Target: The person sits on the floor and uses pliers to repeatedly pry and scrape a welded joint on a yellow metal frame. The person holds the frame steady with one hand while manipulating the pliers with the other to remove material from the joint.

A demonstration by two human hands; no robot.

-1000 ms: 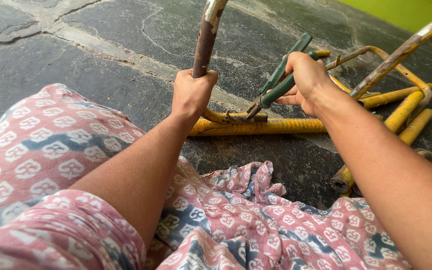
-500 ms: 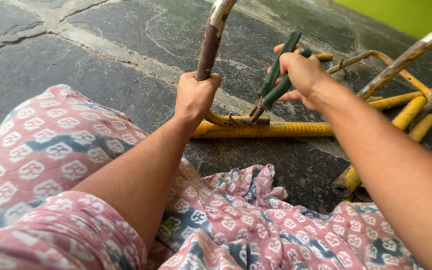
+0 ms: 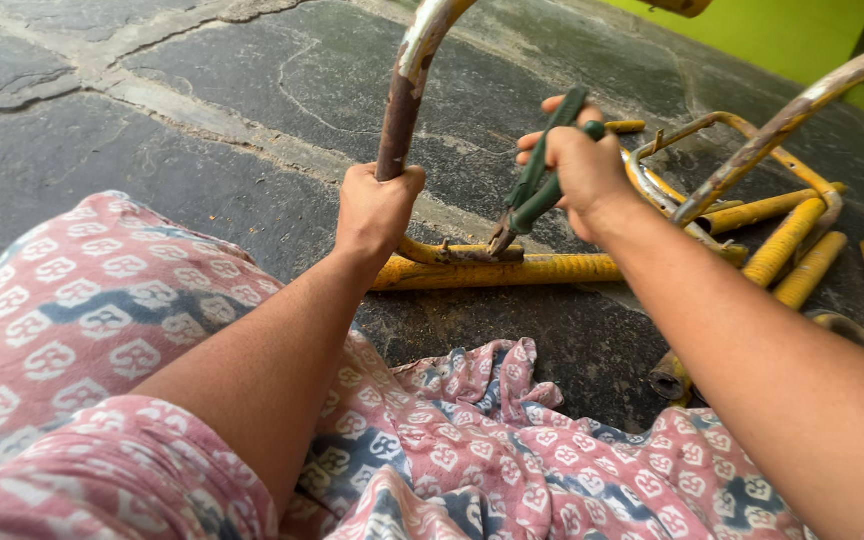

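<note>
1. Well, my left hand (image 3: 377,210) was wrapped tight in a fist around the rusty upright tube (image 3: 401,110) of the frame, thumb side up, gripping it low down where the tube bent toward the ground
2. My right hand (image 3: 577,165) was closed around the green-handled pliers (image 3: 535,188), fingers curled over both handles, with one or two fingertips sticking out past the upper handle
3. The pliers pointed down and to my left; their dark nose sat at the joint where the curved tube met the long yellow bar (image 3: 512,270) lying on the floor, just beside my left hand. I could not tell whether the nose actually bit on anything
4. The yellow bar lay flat across the dark stone floor (image 3: 202,90), right in front of my knees
5. More bent yellow and rusty tubes (image 3: 782,215) of the same frame rose and lay to my right, behind my right forearm
6. My lap was covered with a pink patterned cloth (image 3: 102,320), bunched up between my arms
</note>
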